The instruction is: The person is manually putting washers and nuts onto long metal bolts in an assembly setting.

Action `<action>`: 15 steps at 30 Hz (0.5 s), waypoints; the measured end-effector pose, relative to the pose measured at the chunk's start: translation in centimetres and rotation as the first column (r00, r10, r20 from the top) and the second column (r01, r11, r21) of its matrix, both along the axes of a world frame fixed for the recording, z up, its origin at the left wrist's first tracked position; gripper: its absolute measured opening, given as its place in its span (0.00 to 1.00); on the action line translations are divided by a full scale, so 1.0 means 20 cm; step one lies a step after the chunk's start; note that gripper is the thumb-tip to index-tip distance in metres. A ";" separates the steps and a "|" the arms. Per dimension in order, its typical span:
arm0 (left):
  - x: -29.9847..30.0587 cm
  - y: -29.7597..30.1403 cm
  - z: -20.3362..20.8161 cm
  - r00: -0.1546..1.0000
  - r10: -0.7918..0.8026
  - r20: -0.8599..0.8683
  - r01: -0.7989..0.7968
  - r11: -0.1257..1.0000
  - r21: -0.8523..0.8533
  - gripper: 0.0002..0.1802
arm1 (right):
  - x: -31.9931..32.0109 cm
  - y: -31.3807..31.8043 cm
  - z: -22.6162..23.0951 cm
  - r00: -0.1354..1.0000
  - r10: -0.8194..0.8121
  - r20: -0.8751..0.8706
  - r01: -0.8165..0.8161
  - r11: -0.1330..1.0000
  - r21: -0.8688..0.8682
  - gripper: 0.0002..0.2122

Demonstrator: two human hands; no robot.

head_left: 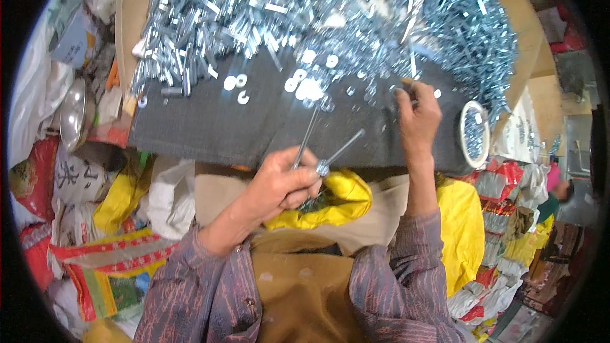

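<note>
My left hand (286,179) is closed around two thin metal pieces over the near edge of the dark table mat. One is a long bolt (345,145) pointing up to the right, with a washer or nut at its lower end by my thumb. A slim metal rod (307,136) rises from between the fingers toward the mat. My right hand (420,114) reaches onto the mat, thumb and fingers pinched together near small loose rings; whatever is in the pinch cannot be made out. Several flat washers (241,80) lie on the mat beyond my left hand.
A large heap of shiny metal pieces (254,13) covers the far side of the dark mat (210,124). A white-rimmed round container (463,136) of small parts stands at the right. In my lap lies a yellow bag (356,198); sacks (114,257) crowd both sides.
</note>
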State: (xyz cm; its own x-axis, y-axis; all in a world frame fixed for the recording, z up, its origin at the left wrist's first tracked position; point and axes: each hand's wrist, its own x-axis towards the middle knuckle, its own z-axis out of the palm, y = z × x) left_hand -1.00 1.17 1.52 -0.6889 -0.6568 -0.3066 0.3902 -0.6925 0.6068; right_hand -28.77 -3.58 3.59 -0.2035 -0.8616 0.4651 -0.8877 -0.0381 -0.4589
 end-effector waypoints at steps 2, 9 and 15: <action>-0.01 0.01 0.04 0.997 -0.037 0.062 0.039 0.999 -0.020 0.04 | -0.18 -0.10 -0.12 0.961 -0.106 -0.255 0.111 0.994 0.003 0.09; 0.02 0.07 -0.03 0.998 0.020 0.056 -0.024 0.996 0.083 0.03 | -0.21 -0.13 -0.21 0.895 -0.084 -0.439 0.076 0.996 -0.037 0.09; 0.00 0.04 -0.02 1.000 -0.002 0.024 -0.001 0.993 0.119 0.03 | -0.24 -0.10 -0.14 0.925 0.035 -0.379 -0.016 0.999 0.052 0.07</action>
